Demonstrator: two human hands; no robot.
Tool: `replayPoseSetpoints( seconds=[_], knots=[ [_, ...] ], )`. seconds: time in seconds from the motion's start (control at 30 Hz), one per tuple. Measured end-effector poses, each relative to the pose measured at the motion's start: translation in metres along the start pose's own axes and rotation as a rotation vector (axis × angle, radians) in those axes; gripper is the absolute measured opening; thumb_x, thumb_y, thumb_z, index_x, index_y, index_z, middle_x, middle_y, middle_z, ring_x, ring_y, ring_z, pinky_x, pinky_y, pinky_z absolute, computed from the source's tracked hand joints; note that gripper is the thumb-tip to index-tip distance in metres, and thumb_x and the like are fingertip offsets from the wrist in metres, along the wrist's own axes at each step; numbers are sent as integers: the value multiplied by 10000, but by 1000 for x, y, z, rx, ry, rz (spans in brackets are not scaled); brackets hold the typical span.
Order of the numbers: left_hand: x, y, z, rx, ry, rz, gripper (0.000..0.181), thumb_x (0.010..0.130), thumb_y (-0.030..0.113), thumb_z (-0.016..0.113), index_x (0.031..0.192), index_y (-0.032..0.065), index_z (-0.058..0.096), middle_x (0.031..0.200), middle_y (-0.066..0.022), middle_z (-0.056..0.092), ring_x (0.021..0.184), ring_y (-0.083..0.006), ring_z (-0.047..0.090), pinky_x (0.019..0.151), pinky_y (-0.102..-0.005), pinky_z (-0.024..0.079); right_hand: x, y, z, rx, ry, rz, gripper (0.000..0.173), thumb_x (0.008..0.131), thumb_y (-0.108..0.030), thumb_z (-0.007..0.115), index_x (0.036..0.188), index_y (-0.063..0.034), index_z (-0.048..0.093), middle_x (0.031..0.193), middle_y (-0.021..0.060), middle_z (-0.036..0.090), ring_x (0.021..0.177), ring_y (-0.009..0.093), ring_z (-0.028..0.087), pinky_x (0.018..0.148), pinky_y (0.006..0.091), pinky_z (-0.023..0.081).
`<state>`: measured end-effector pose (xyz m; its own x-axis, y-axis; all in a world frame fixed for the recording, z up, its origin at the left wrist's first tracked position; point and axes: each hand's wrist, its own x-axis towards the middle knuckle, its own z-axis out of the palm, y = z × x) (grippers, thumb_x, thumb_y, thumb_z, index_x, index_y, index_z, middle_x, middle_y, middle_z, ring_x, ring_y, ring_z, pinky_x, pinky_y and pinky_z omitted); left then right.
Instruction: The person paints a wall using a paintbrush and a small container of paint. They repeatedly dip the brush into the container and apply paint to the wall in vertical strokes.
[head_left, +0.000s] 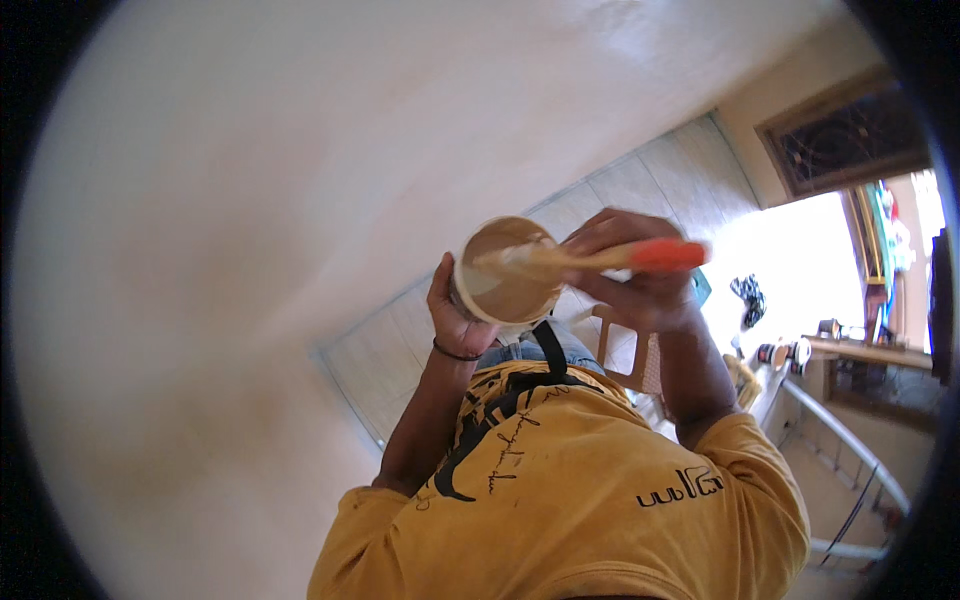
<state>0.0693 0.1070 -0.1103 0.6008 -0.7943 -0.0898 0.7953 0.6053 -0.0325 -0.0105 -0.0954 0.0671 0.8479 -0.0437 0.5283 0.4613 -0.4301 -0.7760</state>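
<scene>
My left hand (459, 319) grips a round, pale tub (499, 227) from its side, thumb up along the rim. The tub is tipped towards me, and whitish paint (484, 283) lies low inside it. In my right hand (630, 225) is a paintbrush (596, 260) with a wooden handle and a red end. Its bristles, blurred and whitish, reach into the tub, though contact with the paint cannot be made out. Both hands are in front of my waist.
A large pale wall (187, 225) fills the left and top. Below it runs a tiled floor (382, 345). A tan plastic chair (602, 349) is close by my right arm. Farther right are a black plastic bag (748, 298), several small tubs (772, 352) and a metal ladder (847, 431).
</scene>
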Motion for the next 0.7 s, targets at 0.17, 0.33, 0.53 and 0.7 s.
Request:
replayPoseSetpoints(
  seconds=[0.17,0.33,0.53,0.7],
  knots=[
    [0,5,-1,44,-21,-19,641,1029,551,463,1464,84,520,1465,-172,556,1357,-362,523,1128,-568,432,8,-9,13,-121,-35,-239,253,811,-65,819,987,-20,644,884,127,719,724,250,719,586,339,570],
    [6,1,16,166,3,-6,590,1042,543,492,1445,113,519,1435,-140,570,1317,-315,568,1102,-521,492,2,-3,16,-118,55,-257,221,817,-24,772,976,-28,619,848,104,681,668,258,674,555,353,540],
    [8,8,-10,112,-53,-55,673,1000,607,499,1495,151,501,1516,-151,511,1406,-350,473,1151,-562,418,-9,3,19,-111,131,-207,194,829,-15,757,961,-32,615,841,100,671,660,252,663,540,348,529],
    [7,9,-17,172,-11,-53,699,974,632,551,1485,157,515,1520,-121,518,1409,-328,475,1161,-556,403,-18,4,22,-92,234,-217,209,829,-22,768,981,-30,625,823,105,666,651,252,664,534,346,518]
  ],
)
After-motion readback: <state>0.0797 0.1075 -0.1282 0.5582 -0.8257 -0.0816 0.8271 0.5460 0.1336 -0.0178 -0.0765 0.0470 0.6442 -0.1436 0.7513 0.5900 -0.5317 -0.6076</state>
